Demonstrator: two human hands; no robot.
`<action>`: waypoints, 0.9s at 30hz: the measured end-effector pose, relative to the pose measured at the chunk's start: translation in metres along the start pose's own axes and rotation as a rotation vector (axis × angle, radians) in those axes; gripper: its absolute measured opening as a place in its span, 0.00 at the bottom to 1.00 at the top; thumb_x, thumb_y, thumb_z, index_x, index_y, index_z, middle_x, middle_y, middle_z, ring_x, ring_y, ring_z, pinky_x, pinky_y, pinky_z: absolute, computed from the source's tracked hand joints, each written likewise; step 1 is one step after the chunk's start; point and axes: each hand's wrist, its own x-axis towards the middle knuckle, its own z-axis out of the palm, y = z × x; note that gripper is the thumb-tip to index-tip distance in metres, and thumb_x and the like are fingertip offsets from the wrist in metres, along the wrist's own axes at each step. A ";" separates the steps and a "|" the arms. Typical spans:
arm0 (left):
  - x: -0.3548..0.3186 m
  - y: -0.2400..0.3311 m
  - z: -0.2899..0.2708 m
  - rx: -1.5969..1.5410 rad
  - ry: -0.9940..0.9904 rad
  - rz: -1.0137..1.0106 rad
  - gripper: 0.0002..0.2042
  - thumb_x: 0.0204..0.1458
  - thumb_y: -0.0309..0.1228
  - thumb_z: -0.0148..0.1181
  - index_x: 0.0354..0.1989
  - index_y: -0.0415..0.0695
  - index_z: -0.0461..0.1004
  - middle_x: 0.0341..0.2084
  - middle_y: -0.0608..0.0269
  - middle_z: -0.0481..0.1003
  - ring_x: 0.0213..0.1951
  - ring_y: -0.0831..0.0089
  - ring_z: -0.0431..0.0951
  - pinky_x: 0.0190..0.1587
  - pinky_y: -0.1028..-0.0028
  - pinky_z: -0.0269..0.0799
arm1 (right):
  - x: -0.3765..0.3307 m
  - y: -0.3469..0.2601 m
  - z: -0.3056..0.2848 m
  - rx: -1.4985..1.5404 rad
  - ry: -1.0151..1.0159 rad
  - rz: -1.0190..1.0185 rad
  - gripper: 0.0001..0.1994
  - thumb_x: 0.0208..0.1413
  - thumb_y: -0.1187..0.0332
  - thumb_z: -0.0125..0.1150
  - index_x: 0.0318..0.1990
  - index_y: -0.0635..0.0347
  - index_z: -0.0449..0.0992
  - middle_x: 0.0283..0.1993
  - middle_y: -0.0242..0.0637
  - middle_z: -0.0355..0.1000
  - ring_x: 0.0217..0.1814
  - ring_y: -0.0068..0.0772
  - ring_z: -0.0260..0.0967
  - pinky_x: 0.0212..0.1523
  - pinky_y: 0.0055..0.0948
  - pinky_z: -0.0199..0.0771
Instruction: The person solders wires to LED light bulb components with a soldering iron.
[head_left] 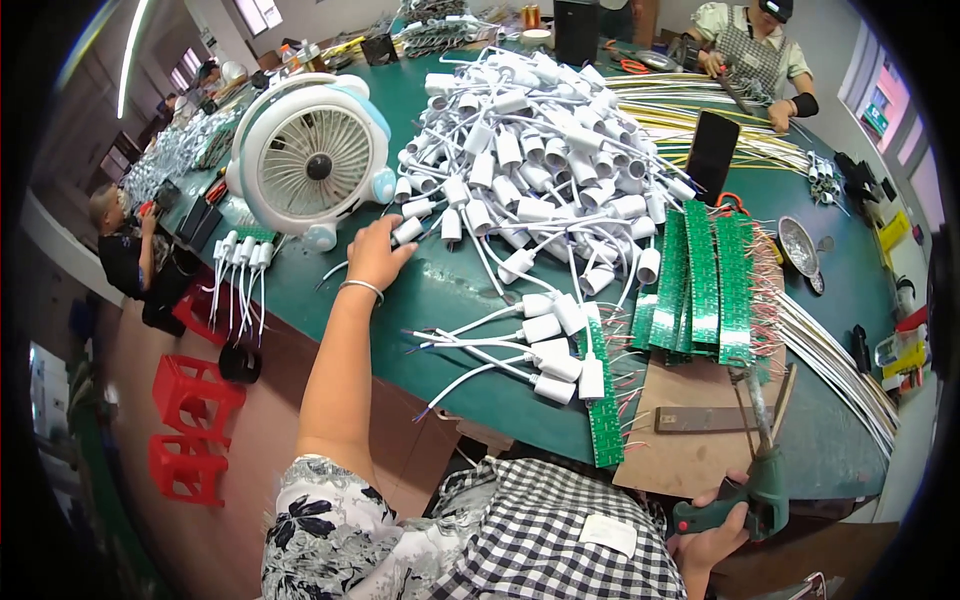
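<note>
My left hand (375,254) reaches to the near left edge of a big pile of white lamp sockets (540,150) with wire leads. Between its thumb and fingers is one white lamp socket (407,230); a wire shows on the hand's other side. Low on the right, my right hand (712,530) is wrapped round the handle of a green soldering gun (768,490), its metal tip pointing up toward the green circuit boards. Nearer me, several sockets (545,345) lie with leads to the left, some over a green circuit board strip (604,430).
Stacked green circuit boards (702,285) with red and white wires stand behind a brown board (680,465) bearing a flat bar (700,420). A white fan (315,160) stands left; a phone (711,155) leans upright. A co-worker (755,60) handles wires across the green table.
</note>
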 end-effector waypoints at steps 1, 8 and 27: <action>-0.004 -0.001 0.005 0.041 0.010 0.016 0.25 0.41 0.39 0.66 0.50 0.50 0.70 0.43 0.59 0.73 0.48 0.55 0.70 0.49 0.57 0.64 | -0.002 -0.001 0.002 -0.001 -0.016 0.000 0.20 0.58 0.58 0.43 0.50 0.66 0.62 0.46 0.41 0.66 0.26 0.25 0.64 0.24 0.23 0.66; -0.039 0.003 -0.016 -0.164 0.362 0.257 0.13 0.48 0.29 0.58 0.43 0.40 0.70 0.37 0.52 0.71 0.38 0.52 0.72 0.41 0.63 0.68 | -0.014 -0.013 0.010 -0.015 -0.191 0.085 0.22 0.57 0.59 0.45 0.53 0.66 0.60 0.47 0.42 0.66 0.27 0.29 0.67 0.27 0.26 0.70; -0.219 0.176 0.012 -0.470 -0.285 0.534 0.04 0.42 0.27 0.60 0.28 0.45 0.73 0.22 0.61 0.69 0.26 0.62 0.71 0.30 0.67 0.64 | -0.032 -0.010 -0.017 -0.110 -0.448 0.338 0.31 0.54 0.51 0.55 0.53 0.72 0.62 0.39 0.44 0.70 0.30 0.32 0.70 0.30 0.27 0.72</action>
